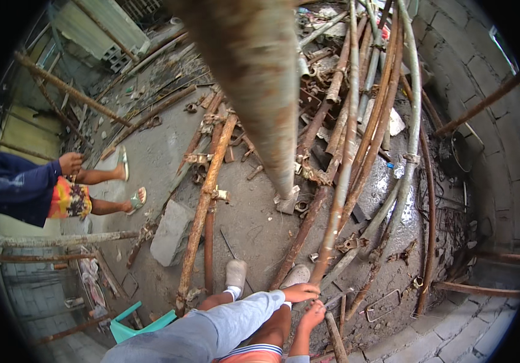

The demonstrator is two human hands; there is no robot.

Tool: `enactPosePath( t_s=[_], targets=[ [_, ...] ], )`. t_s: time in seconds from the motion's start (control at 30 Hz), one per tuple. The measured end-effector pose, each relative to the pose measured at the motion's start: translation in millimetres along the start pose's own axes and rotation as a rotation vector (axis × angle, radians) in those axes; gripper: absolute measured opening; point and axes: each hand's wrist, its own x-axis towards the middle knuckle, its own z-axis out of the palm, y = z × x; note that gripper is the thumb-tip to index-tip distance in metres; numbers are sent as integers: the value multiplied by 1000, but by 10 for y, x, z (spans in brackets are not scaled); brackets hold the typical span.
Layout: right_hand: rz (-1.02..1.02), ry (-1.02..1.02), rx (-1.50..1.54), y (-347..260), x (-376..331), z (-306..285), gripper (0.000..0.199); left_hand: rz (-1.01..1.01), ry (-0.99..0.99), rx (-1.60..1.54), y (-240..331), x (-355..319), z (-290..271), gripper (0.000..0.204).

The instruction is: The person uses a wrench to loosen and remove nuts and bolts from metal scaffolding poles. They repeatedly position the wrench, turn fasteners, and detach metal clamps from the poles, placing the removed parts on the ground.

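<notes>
My left hand point(301, 293), at the end of a grey sleeve, is closed around the near end of a long rusty pipe point(340, 206). The pipe runs away from me over the pile. Just below it, my right hand point(313, 315) is closed on a thin grey metal tool point(335, 299); its exact kind does not show. Under and beside the hands lie more rusty pipes, and a short brown pole point(335, 336) is close to my right hand. Scaffold clamps point(352, 243) are fixed on or lie among the pipes.
A thick upright post point(266, 109) stands close in front. Left are a concrete block point(172, 233), a clamp-fitted rusty pipe point(208, 199) and a turquoise plastic stool point(142, 327). Another person point(42, 187) in sandals stands at far left. A block wall point(477, 91) bounds the right.
</notes>
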Motion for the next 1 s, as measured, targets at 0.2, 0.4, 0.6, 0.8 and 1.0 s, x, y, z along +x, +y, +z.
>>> enactPosePath(
  t_s=[0.2, 0.4, 0.6, 0.8, 1.0],
  targets=[
    [210, -84, 41, -121, -287, -145, 26, -5, 497, 47, -583, -736, -735, 16],
    [277, -358, 85, 35, -714, 314, 31, 47, 1188, 389, -852, -2229, -2486, 13],
    [256, -628, -481, 142, -989, 833, 49, -96, 1139, 394, -1324, -2819, -2986, 16],
    [-119, -648, -542, 223, -896, 1275, 52, -373, 463, -151, -1078, -1929, -2202, 15],
    [-197, -770, -460, 209, -881, 1801, 44, -572, 377, -578, -1151, -1254, -1642, 33]
  ],
)
